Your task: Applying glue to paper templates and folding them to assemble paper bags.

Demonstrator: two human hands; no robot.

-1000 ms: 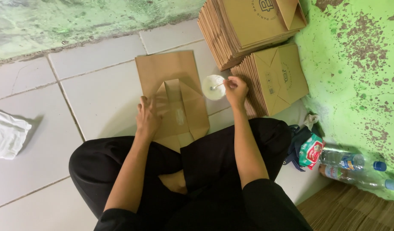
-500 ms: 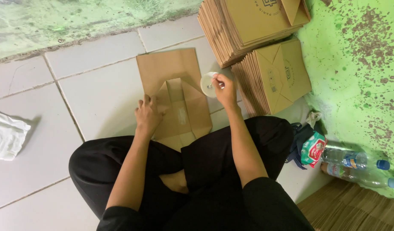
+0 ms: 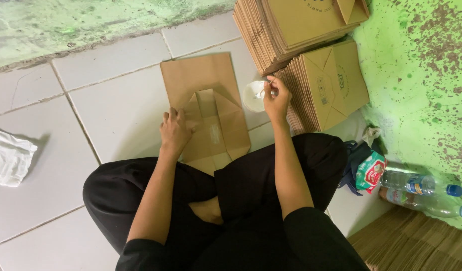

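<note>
Right hand (image 3: pixel 275 103): fingers pinched together on a thin stick-like tool (image 3: pixel 262 93), its tip dipped into a small white cup (image 3: pixel 252 95); what the cup holds cannot be told. The cup stands on the tiled floor (image 3: pixel 115 110), just beside the right edge of the paper bag and close against the lower stack of bags. Left hand (image 3: pixel 174 131): fingers spread and laid flat, pressing on the left side of a flattened brown paper bag (image 3: pixel 211 118), gripping nothing. The bag lies on the floor directly in front of the person's crossed legs, its folded bottom opened toward the person, flaps laid outward in a diamond shape, its plain body pointing away. Legs: black trousers (image 3: pixel 251 190), crossed, a bare foot showing between them. Right of the cup: a stack of folded brown bags (image 3: pixel 331 85) on edge; behind it, a taller stack of the same bags (image 3: pixel 291 25) lying flat. Far right, against the green speckled wall (image 3: pixel 421 75): two plastic water bottles (image 3: pixel 416 183) on their sides, a small red-and-green packet (image 3: pixel 370 170), dark cloth beside it. Far left on the floor: a crumpled white cloth (image 3: pixel 8 158), well apart from the hands.
</note>
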